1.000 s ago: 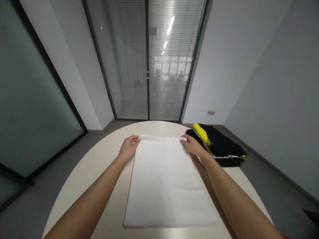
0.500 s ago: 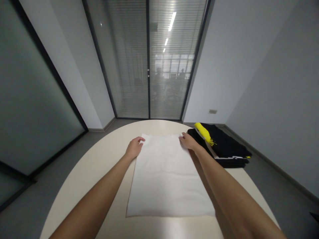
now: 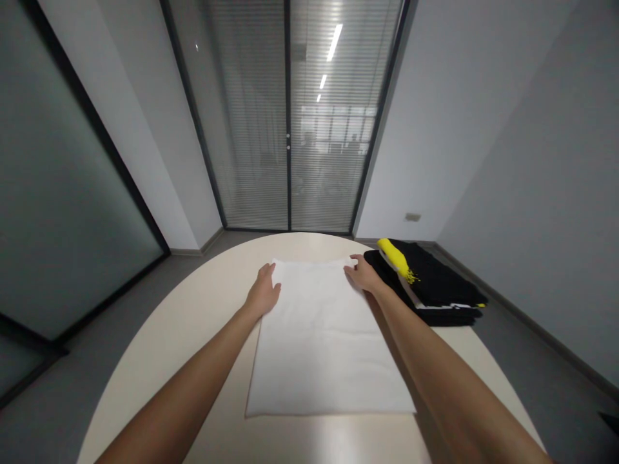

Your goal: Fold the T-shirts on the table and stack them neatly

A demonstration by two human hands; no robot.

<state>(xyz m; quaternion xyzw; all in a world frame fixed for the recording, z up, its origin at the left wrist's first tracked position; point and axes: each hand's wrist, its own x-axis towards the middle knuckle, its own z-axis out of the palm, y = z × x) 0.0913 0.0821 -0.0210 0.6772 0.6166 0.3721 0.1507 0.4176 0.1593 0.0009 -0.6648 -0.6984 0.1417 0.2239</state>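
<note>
A smooth white cloth (image 3: 325, 348), shaped like a folded rectangle, lies before me with its wider edge toward me. My left hand (image 3: 262, 291) grips its far left corner, the thumb over the top and the fingers partly hidden behind the edge. At the far right corner my right hand (image 3: 362, 274) is closed on the fabric, thumb on top. Between the hands the far edge is stretched nearly straight. Faint creases cross the middle of the cloth.
A pale round table (image 3: 193, 309) carries everything. On its right, close to my right forearm, sits a stack of folded black clothes (image 3: 435, 277) with a yellow patch and white trim. Beyond the table stands a glass partition with blinds (image 3: 256, 161).
My left hand has shifted its hold on the far left corner, its fingers moving behind the edge. The cloth's near edge has moved slightly away from me.
</note>
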